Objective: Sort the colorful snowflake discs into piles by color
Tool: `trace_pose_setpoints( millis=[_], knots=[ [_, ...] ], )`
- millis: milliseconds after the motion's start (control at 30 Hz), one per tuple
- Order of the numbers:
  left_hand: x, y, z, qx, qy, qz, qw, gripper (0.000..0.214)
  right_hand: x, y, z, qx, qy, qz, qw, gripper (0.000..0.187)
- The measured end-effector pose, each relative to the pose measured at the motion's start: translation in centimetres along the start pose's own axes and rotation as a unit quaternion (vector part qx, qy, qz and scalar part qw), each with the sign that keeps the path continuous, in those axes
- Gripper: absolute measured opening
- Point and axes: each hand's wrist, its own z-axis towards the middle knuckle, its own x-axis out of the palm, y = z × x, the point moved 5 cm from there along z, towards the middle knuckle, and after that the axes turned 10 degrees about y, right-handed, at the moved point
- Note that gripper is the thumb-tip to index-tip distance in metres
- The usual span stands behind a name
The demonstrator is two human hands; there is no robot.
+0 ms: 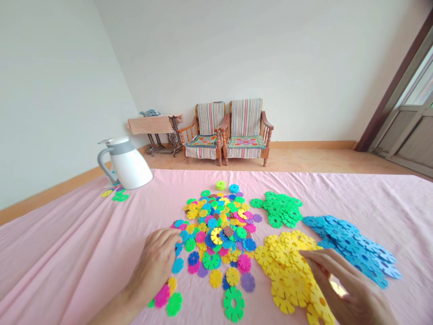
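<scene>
A mixed heap of colourful plastic snowflake discs (219, 230) lies in the middle of a pink cloth (84, 243). My left hand (156, 264) rests palm down at the heap's left edge, fingers curled over a few discs; what it holds, if anything, is hidden. My right hand (345, 284) lies over a sorted pile of yellow discs (287, 266), fingers stretched out and touching them. A green pile (279, 210) and a blue pile (352, 246) sit beyond and to the right.
A white jug (126, 164) stands at the cloth's far left, with a few stray discs (117, 195) beside it. Two wooden armchairs (230, 131) and a small table (155, 126) stand by the far wall. A door (409, 113) is at right.
</scene>
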Motion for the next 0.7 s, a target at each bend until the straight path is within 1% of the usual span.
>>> trace_pose_setpoints(
  millis=[33,100,167,233,267,333,433,533,633,700],
  knots=[
    [0.0,-1.3,0.6,0.02,0.005,-0.008,1.0,0.024,0.1,-0.1,-0.1,-0.001,0.007,0.001,1.0,0.018],
    [0.4,-4.2,1.9,0.065,0.041,-0.017,0.997,0.027,0.4,-0.3,-0.2,-0.001,0.019,0.004,1.0,0.018],
    [1.0,-6.8,3.0,0.102,0.087,-0.024,0.991,0.043,0.5,-0.5,-0.3,0.003,0.024,0.006,1.0,0.018],
    [1.6,-8.5,3.8,0.123,0.118,-0.03,0.985,0.055,0.4,-0.6,-0.4,0.007,0.024,0.007,1.0,0.019],
    [1.8,-9.0,3.9,0.126,0.125,-0.034,0.983,0.057,0.4,-0.6,-0.4,0.01,0.024,0.007,1.0,0.019],
    [2.1,-9.2,3.8,0.126,0.125,-0.043,0.983,0.052,0.2,-0.5,-0.3,0.012,0.024,0.009,1.0,0.019],
    [2.2,-8.4,2.8,0.118,0.116,-0.075,0.983,0.036,0.1,-0.3,-0.2,0.01,0.02,0.014,1.0,0.019],
    [2.3,-7.1,1.5,0.111,0.105,-0.12,0.981,0.038,0.2,-0.1,-0.2,0.007,0.024,0.02,0.999,0.019],
    [2.2,-5.8,0.9,0.075,0.081,-0.157,0.981,0.039,0.3,-0.1,-0.3,0.002,0.025,0.02,0.999,0.019],
    [2.1,-5.2,1.0,0.036,0.071,-0.187,0.979,0.03,0.4,-0.1,-0.3,0.002,0.026,0.017,1.0,0.019]
  ],
)
